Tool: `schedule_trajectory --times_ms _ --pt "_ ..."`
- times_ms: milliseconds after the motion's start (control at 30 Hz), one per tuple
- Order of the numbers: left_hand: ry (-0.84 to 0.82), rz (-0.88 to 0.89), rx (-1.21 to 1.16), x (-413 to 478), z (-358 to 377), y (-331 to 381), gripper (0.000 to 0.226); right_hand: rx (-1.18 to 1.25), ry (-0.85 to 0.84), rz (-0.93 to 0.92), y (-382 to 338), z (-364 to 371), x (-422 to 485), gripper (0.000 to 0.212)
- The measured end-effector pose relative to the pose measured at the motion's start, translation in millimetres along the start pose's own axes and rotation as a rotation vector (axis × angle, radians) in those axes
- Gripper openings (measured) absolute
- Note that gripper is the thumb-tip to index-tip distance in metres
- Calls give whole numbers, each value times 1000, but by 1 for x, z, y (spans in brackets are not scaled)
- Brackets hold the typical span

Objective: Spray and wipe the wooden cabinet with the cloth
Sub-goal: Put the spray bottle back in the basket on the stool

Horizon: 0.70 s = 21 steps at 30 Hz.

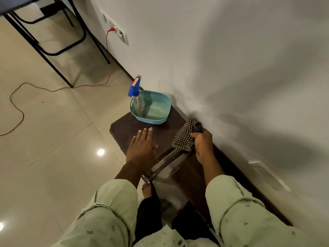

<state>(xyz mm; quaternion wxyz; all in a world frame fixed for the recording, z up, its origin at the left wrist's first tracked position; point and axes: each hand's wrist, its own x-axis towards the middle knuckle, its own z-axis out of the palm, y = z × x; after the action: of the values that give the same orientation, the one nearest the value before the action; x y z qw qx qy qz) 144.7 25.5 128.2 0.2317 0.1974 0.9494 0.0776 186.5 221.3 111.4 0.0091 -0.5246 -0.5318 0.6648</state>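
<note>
pale floor tiles [53, 131] flank the wooden cabinet [122, 129]; left hand [141, 146] lies flat on or just above its surface, fingers straight, together. spray bottle [138, 97] stands in a teal basket [160, 120], probably light, best gripped at the neck. soft cloth [187, 136] is bunched in the right hand [203, 143], fingers curled round it.

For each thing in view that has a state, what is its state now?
basket: sits on the cabinet top
spray bottle: upright in the basket, not held
cloth: bunched, at the cabinet's edge
left hand: flat on the cabinet, fingers straight
right hand: grips the cloth
red plug: in the wall socket
</note>
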Motion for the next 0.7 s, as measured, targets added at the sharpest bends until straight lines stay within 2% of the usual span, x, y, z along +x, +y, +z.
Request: schedule_trajectory --times_ms 233,567,700 --pt "-32 78 94 50 -20 -57 64 40 22 -123 -39 85 22 31" --pt "-15 135 120 103 -22 -111 65 -260 36 -195 -63 171 81 19" --pt "-9 157 143 117 -13 -120 65 -383 28 -185 -55 201 99 29"
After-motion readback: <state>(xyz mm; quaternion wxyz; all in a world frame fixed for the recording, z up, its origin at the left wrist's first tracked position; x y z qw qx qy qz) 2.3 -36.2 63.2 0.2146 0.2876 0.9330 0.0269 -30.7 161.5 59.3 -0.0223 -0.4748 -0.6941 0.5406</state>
